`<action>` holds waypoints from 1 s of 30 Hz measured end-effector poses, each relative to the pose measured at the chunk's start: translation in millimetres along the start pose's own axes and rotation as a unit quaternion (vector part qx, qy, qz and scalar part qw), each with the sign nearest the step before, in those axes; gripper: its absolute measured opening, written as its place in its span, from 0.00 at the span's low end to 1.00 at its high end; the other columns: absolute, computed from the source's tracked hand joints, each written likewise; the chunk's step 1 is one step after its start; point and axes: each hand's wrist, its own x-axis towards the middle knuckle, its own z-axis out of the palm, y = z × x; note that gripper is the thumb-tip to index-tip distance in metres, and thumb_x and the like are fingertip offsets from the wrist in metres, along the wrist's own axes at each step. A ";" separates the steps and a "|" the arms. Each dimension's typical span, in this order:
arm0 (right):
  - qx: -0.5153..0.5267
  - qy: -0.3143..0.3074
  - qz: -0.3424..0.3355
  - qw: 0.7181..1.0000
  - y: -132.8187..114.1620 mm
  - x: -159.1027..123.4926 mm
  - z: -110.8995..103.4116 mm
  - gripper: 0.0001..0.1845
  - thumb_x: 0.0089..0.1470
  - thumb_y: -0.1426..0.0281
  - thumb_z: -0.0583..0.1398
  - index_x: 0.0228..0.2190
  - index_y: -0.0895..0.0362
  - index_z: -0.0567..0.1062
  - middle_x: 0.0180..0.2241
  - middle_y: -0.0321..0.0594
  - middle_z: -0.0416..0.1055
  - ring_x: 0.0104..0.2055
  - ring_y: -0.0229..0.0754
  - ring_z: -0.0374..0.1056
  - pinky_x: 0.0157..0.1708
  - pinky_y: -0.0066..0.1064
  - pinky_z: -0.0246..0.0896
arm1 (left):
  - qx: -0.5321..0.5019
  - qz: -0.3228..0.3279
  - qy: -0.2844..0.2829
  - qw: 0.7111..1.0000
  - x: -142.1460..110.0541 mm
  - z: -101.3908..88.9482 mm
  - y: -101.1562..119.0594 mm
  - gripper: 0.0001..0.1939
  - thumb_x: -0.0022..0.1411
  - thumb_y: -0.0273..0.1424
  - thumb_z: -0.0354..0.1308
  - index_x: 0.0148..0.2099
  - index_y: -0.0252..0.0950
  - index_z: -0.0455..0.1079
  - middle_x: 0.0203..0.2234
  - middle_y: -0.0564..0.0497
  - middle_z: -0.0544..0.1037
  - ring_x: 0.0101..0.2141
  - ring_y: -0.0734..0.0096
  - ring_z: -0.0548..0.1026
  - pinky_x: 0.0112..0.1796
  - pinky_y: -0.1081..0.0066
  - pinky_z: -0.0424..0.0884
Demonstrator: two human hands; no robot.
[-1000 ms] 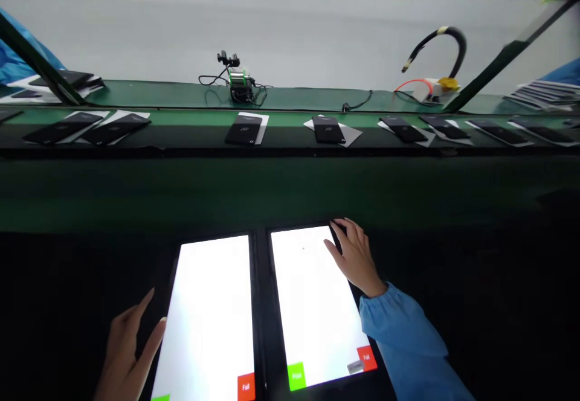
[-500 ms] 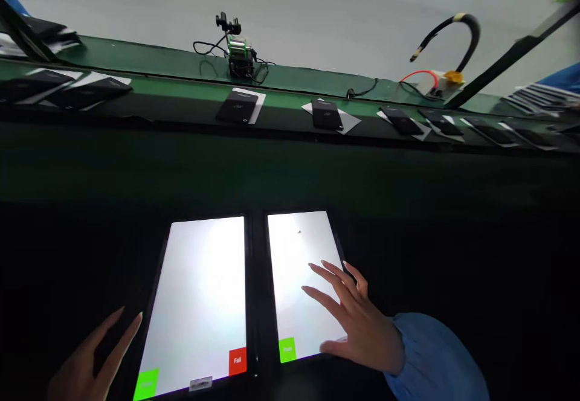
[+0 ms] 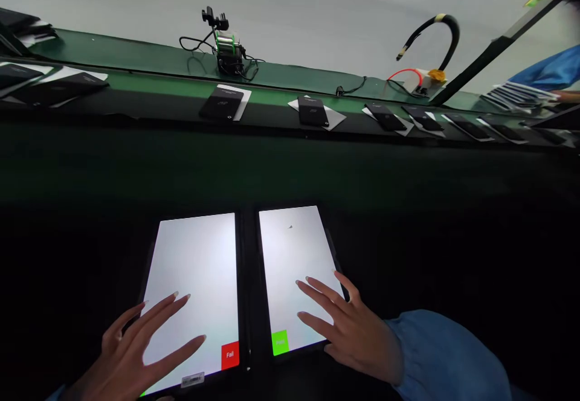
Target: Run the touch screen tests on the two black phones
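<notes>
Bare left hand (image 3: 136, 352), long pale nails, right hand (image 3: 351, 328), blue sleeve (image 3: 444, 359)

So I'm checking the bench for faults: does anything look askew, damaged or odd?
Little stands out. The right tablet shows a small dark speck near its top, and I cannot tell if it is a flaw. Left hand and right hand rest open over the screens.

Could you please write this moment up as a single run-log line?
left hand: spread over left tablet | right hand: spread over right tablet | both screens: lit white | belt: dark phones on sheets
</notes>
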 end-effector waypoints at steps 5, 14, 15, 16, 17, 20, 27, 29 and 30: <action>-0.007 0.011 0.016 1.000 0.9 -7.6 -2.0 0.28 0.49 0.65 0.67 0.50 0.52 0.67 0.65 0.49 0.45 0.67 0.50 0.38 0.61 0.55 0.09 | -0.047 -0.013 0.032 0.998 -7.3 9.0 -3.2 0.37 0.50 0.34 0.55 0.59 0.72 0.52 0.67 0.58 0.41 0.55 0.41 0.61 0.51 0.36 0.52; 0.136 -0.078 -0.056 0.986 8.5 11.9 -0.8 0.31 0.50 0.75 0.67 0.53 0.43 0.68 0.67 0.42 0.37 0.68 0.51 0.33 0.62 0.60 0.32 | -0.029 0.040 -0.038 0.998 19.2 -6.3 9.3 0.44 0.41 0.31 0.61 0.60 0.66 0.54 0.68 0.58 0.39 0.61 0.43 0.55 0.54 0.47 0.57; 0.151 -0.089 -0.075 0.982 9.4 15.1 -0.3 0.26 0.52 0.77 0.65 0.50 0.42 0.70 0.67 0.40 0.36 0.68 0.50 0.31 0.62 0.59 0.31 | -0.029 0.060 -0.041 0.997 23.6 -8.6 11.5 0.48 0.38 0.28 0.64 0.60 0.66 0.54 0.68 0.57 0.38 0.62 0.47 0.54 0.56 0.50 0.54; 0.167 -0.102 -0.092 0.976 10.2 17.6 0.1 0.24 0.54 0.79 0.62 0.47 0.42 0.73 0.67 0.37 0.36 0.68 0.49 0.30 0.62 0.58 0.30 | -0.030 0.083 -0.040 0.995 27.7 -10.4 13.6 0.49 0.37 0.26 0.65 0.60 0.67 0.54 0.68 0.57 0.40 0.62 0.50 0.53 0.57 0.54 0.51; 0.184 -0.117 -0.103 0.970 11.0 19.5 0.3 0.22 0.54 0.81 0.61 0.45 0.42 0.74 0.67 0.35 0.36 0.68 0.49 0.29 0.62 0.58 0.29 | -0.026 0.106 -0.034 0.993 31.3 -11.3 15.6 0.48 0.39 0.25 0.66 0.59 0.68 0.54 0.67 0.58 0.43 0.63 0.55 0.53 0.58 0.57 0.50; 0.217 -0.162 -0.105 0.957 13.2 22.5 -1.8 0.22 0.51 0.82 0.63 0.42 0.45 0.76 0.67 0.33 0.33 0.68 0.50 0.28 0.62 0.57 0.27 | -0.008 0.152 0.012 0.988 38.5 -9.3 21.5 0.26 0.57 0.27 0.58 0.52 0.65 0.64 0.62 0.65 0.60 0.62 0.70 0.55 0.60 0.65 0.49; 0.220 -0.195 -0.094 0.951 11.8 29.9 -8.8 0.24 0.42 0.87 0.63 0.38 0.49 0.77 0.67 0.32 0.31 0.68 0.50 0.26 0.62 0.57 0.22 | -0.006 0.075 -0.029 0.997 35.5 1.4 38.9 0.21 0.59 0.32 0.52 0.56 0.47 0.65 0.51 0.57 0.75 0.51 0.65 0.71 0.47 0.66 0.71; 0.220 -0.198 -0.104 0.949 10.6 32.7 -9.7 0.24 0.41 0.87 0.63 0.37 0.50 0.76 0.67 0.33 0.30 0.68 0.50 0.27 0.63 0.56 0.22 | -0.040 0.056 -0.049 0.996 34.7 -1.9 40.3 0.25 0.56 0.28 0.56 0.57 0.45 0.64 0.51 0.55 0.75 0.53 0.63 0.70 0.51 0.64 0.70; 0.222 -0.200 -0.108 0.948 10.0 33.9 -10.1 0.24 0.40 0.87 0.64 0.37 0.50 0.76 0.67 0.33 0.30 0.68 0.50 0.27 0.63 0.57 0.23 | -0.056 0.049 -0.059 0.995 34.9 -4.5 39.6 0.25 0.56 0.27 0.57 0.56 0.45 0.65 0.52 0.54 0.74 0.54 0.63 0.68 0.52 0.63 0.68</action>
